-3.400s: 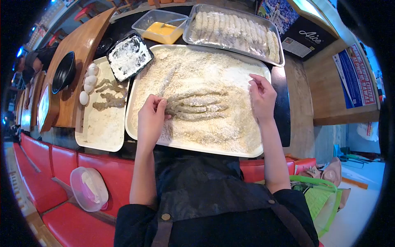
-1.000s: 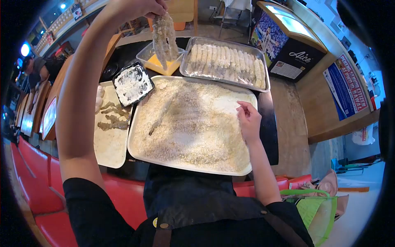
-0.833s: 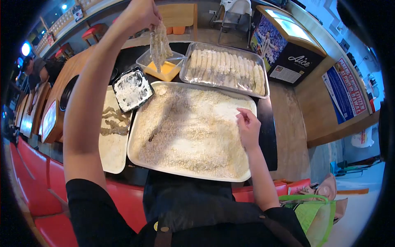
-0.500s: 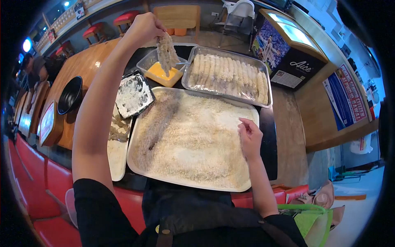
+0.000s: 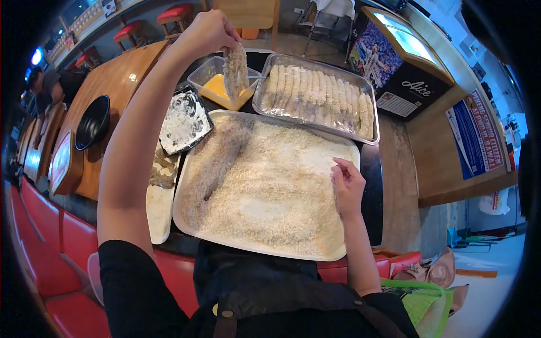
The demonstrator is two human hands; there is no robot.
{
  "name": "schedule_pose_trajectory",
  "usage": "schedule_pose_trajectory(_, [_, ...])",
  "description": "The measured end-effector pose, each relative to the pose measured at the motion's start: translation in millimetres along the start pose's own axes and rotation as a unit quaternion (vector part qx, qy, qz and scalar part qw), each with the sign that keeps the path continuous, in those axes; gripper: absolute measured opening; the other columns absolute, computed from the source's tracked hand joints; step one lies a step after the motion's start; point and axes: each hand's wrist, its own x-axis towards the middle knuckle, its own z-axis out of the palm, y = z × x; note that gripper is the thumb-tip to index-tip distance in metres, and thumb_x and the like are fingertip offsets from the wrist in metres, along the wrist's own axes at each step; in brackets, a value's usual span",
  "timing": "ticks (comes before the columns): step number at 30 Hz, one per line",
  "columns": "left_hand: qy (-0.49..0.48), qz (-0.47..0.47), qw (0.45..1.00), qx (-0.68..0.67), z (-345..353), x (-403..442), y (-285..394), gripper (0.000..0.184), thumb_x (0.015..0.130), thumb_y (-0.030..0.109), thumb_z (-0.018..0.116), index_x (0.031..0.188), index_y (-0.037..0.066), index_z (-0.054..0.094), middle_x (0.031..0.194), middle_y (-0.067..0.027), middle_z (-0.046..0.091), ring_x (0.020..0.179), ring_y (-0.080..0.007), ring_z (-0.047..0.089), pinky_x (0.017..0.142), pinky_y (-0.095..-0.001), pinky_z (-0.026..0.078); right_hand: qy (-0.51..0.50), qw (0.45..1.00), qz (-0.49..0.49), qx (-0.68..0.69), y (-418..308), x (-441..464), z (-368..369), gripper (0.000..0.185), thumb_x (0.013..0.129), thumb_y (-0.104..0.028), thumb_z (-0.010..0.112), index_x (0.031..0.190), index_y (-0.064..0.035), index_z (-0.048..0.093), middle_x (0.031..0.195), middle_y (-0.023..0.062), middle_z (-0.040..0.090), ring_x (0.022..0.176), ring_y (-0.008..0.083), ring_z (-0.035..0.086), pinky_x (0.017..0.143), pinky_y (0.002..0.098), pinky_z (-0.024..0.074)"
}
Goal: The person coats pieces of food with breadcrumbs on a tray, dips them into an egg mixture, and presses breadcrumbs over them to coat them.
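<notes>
Raised at the upper left, my left hand (image 5: 214, 32) is closed on the ends of several crumb-coated shrimp (image 5: 235, 70), which hang over a clear tub (image 5: 197, 79) of yellow liquid (image 5: 217, 85). My right hand (image 5: 348, 183) hovers at the right side of a large white tray of crumbs (image 5: 270, 186), its fingers bent and pinched together; whether anything is between them I cannot make out. A foil-lined metal tray (image 5: 375, 132) holds a row of coated pieces (image 5: 315, 96). Left of the crumbs is a black dish of white powder (image 5: 183, 121).
A narrow white tray (image 5: 159, 217) with grey shrimp (image 5: 163, 169) lies partly behind my left arm. Further left, a black bowl (image 5: 93, 123) stands on a wooden table (image 5: 121, 79). Red seats (image 5: 79, 236) run along the near side; another person (image 5: 48, 90) is at the far left.
Earlier, several shrimp lay in the crumbs beside my left hand; now that hand holds shrimp up over the tub. In the latest frames the left hand shifts only slightly, and the right stays near the tray's right side.
</notes>
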Motion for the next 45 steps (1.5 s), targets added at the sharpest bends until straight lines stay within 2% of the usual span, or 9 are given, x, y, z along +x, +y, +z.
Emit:
schedule_pose_trajectory(8, [-0.032, -0.090, 0.995, -0.011, 43.3, -1.0, -104.6, 0.013, 0.074, 0.006, 0.074, 0.084, -0.001, 0.076, 0.070, -0.0065, 0.071, 0.059, -0.0121, 0.065, 0.058, -0.0293, 0.053, 0.005, 1.000, 0.014, -0.017, 0.0, 0.7, 0.6, 0.017, 0.091, -0.002, 0.060, 0.106, 0.0003, 0.068, 0.088, 0.0075, 0.067, 0.079, 0.0111, 0.061, 0.074, 0.0243, 0.0491])
schedule_pose_trajectory(12, [0.040, -0.090, 0.991, 0.096, 88.0, -11.0, -145.7, 0.017, 0.067, 0.000, 0.070, 0.083, 0.001, 0.076, 0.079, -0.0197, 0.070, 0.073, -0.0300, 0.070, 0.072, -0.0361, 0.056, -0.012, 0.999, 0.010, -0.045, -3.4, 0.1, 2.4, 0.018, 0.094, -0.002, 0.057, 0.110, 0.0015, 0.065, 0.083, -0.0004, 0.060, 0.074, 0.0055, 0.054, 0.067, 0.0200, 0.0446])
schedule_pose_trajectory(17, [0.046, -0.099, 0.989, 0.096, 104.6, -20.6, -133.5, 0.010, 0.074, 0.001, 0.063, 0.076, 0.000, 0.072, 0.079, -0.0245, 0.067, 0.079, -0.0390, 0.068, 0.076, -0.0432, 0.055, -0.012, 0.999, 0.024, -0.036, -3.9, 0.1, 1.7, 0.016, 0.092, -0.003, 0.061, 0.106, 0.0012, 0.068, 0.089, 0.0071, 0.067, 0.080, 0.0100, 0.060, 0.074, 0.0240, 0.0489])
schedule_pose_trajectory(24, [0.014, -0.089, 0.987, 0.135, 112.4, -12.1, -144.7, 0.010, 0.070, 0.004, 0.068, 0.076, 0.000, 0.074, 0.077, -0.0242, 0.067, 0.078, -0.0361, 0.069, 0.074, -0.0408, 0.056, -0.014, 0.999, 0.027, -0.026, -2.0, 0.3, 1.0, 0.016, 0.092, -0.003, 0.061, 0.106, 0.0019, 0.068, 0.090, 0.0071, 0.067, 0.079, 0.0097, 0.059, 0.073, 0.0236, 0.0486])
schedule_pose_trajectory(28, [-0.007, -0.088, 0.994, 0.060, 76.5, -3.8, -123.4, 0.015, 0.067, 0.003, 0.073, 0.080, -0.002, 0.075, 0.070, -0.0146, 0.070, 0.061, -0.0200, 0.066, 0.065, -0.0333, 0.055, -0.014, 1.000, 0.023, -0.012, -4.9, 0.8, 0.2, 0.017, 0.092, -0.003, 0.061, 0.106, 0.0020, 0.067, 0.090, 0.0070, 0.067, 0.078, 0.0096, 0.059, 0.072, 0.0234, 0.0483])
schedule_pose_trajectory(32, [-0.052, -0.093, 0.994, -0.012, 31.1, 9.7, -98.2, 0.016, 0.074, 0.004, 0.074, 0.089, -0.001, 0.076, 0.076, -0.0078, 0.072, 0.063, -0.0133, 0.067, 0.061, -0.0269, 0.058, -0.018, 1.000, 0.017, -0.016, -2.6, 1.8, -0.1, 0.017, 0.092, -0.003, 0.060, 0.106, 0.0021, 0.067, 0.089, 0.0069, 0.067, 0.077, 0.0090, 0.059, 0.071, 0.0231, 0.0477])
schedule_pose_trajectory(39, [-0.015, -0.070, 0.991, 0.114, -28.1, 25.5, -79.6, 0.016, 0.076, 0.006, 0.074, 0.091, 0.003, 0.077, 0.077, -0.0080, 0.072, 0.067, -0.0131, 0.069, 0.064, -0.0281, 0.057, -0.017, 1.000, 0.022, 0.006, -1.3, 1.8, -1.0, 0.017, 0.092, -0.003, 0.060, 0.106, 0.0018, 0.067, 0.086, 0.0053, 0.066, 0.074, 0.0079, 0.057, 0.069, 0.0225, 0.0465])
schedule_pose_trajectory(40, [0.006, -0.053, 0.990, 0.133, -31.3, 26.0, -77.8, 0.020, 0.070, 0.009, 0.075, 0.089, 0.004, 0.077, 0.073, -0.0101, 0.072, 0.061, -0.0160, 0.069, 0.063, -0.0296, 0.056, -0.016, 1.000, 0.026, 0.003, -2.5, 1.9, -1.2, 0.017, 0.092, -0.003, 0.060, 0.106, 0.0017, 0.067, 0.086, 0.0052, 0.066, 0.074, 0.0076, 0.057, 0.069, 0.0224, 0.0465])
schedule_pose_trajectory(45, [-0.057, 0.044, 0.978, 0.196, 15.6, 22.6, -66.6, 0.020, 0.070, 0.013, 0.073, 0.088, 0.005, 0.076, 0.077, -0.0148, 0.072, 0.068, -0.0240, 0.070, 0.068, -0.0351, 0.056, -0.008, 0.999, 0.031, 0.013, -4.2, 1.8, 0.4, 0.017, 0.091, -0.002, 0.061, 0.107, 0.0011, 0.068, 0.087, 0.0047, 0.066, 0.074, 0.0066, 0.057, 0.068, 0.0220, 0.0466])
